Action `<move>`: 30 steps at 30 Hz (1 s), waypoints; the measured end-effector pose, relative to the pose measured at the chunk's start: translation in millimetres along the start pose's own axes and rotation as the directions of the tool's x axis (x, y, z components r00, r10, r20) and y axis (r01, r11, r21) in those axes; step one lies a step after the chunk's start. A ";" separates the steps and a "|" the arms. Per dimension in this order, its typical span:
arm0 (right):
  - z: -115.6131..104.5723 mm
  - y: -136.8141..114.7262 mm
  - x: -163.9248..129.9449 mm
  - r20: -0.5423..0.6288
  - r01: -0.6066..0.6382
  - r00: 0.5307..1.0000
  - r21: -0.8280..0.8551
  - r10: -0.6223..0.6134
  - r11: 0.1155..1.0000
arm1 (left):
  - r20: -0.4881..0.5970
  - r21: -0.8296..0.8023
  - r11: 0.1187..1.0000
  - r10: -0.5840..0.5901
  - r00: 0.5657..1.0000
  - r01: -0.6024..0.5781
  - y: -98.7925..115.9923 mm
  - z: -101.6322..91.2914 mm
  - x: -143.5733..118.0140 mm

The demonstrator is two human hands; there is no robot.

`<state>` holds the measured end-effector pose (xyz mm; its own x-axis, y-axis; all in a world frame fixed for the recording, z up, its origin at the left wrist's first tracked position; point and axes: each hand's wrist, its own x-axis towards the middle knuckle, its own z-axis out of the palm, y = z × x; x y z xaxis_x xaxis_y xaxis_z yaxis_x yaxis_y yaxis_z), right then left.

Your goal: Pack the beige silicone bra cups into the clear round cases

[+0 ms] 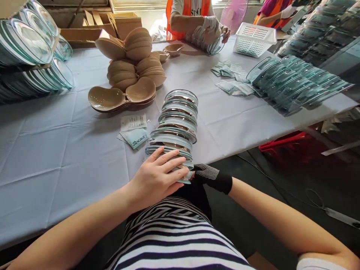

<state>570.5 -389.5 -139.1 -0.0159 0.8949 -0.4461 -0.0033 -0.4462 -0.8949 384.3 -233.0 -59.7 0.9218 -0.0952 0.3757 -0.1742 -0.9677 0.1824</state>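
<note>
A row of clear plastic packs [177, 123] with brown cups inside runs from the table's near edge toward the middle. My left hand [161, 172], bare, lies on the near end of this row with its fingers spread. At the row's near right corner is my right hand [208, 174], in a black glove with white dots; its fingertips are partly hidden behind the packs, so its grip does not show. Left of the row lie a few printed packets [136, 137], one lettered "beauty". Beyond them, stacked brown bra cups [140, 90] rest on the cloth.
Clear packs [289, 82] stand in rows at the right, beside flat packets [230, 88]. A white basket [254, 41] sits at the back. More clear packs [28, 41] are stacked at left. Across the white-clothed table [92, 157], a person in an orange vest [194, 18] handles packs.
</note>
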 end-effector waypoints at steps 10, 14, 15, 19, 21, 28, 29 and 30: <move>-15.1 -64.1 -24.5 0.090 -0.103 0.990 -0.030 0.105 0.994 | 0.036 0.050 0.999 0.017 0.999 -0.019 3.5 -3.5 5.2; -16.8 -63.1 -21.5 0.112 -0.074 0.990 -0.115 0.087 0.991 | 0.135 0.119 0.993 -0.002 0.991 -0.014 11.6 -2.7 16.2; -17.2 -61.2 -20.6 0.121 -0.062 0.990 -0.114 0.076 0.992 | 0.150 0.131 0.991 0.004 0.989 -0.024 12.2 -2.1 18.9; -16.8 -55.4 -20.6 0.126 -0.043 0.991 -0.105 0.056 0.994 | 0.088 0.138 0.990 -0.020 0.996 0.008 6.4 -0.3 23.0; -12.9 -56.8 -24.4 0.081 -0.015 0.996 -0.251 0.036 0.968 | 0.024 0.122 0.993 -0.012 1.000 0.009 1.2 -0.1 19.5; 12.5 -66.0 -32.5 0.000 0.021 0.931 -0.998 -0.366 0.052 | -0.121 0.117 0.993 0.037 0.992 -0.023 -1.0 5.0 -1.0; 13.4 -64.7 -31.5 0.052 0.047 0.920 -0.999 -0.388 -0.022 | -0.136 0.115 0.993 0.036 0.990 -0.020 -0.4 6.2 -2.5; 13.2 -62.7 -30.3 0.101 0.075 0.906 -0.994 -0.412 -0.080 | -0.149 0.112 0.994 0.032 0.988 -0.015 -0.1 7.2 -3.4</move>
<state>558.0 -388.8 -69.3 -0.1144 0.9928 -0.0345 0.9929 0.1154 0.0280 383.6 -234.3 -67.5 0.8537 -0.0901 0.5129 -0.1482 -0.9862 0.0734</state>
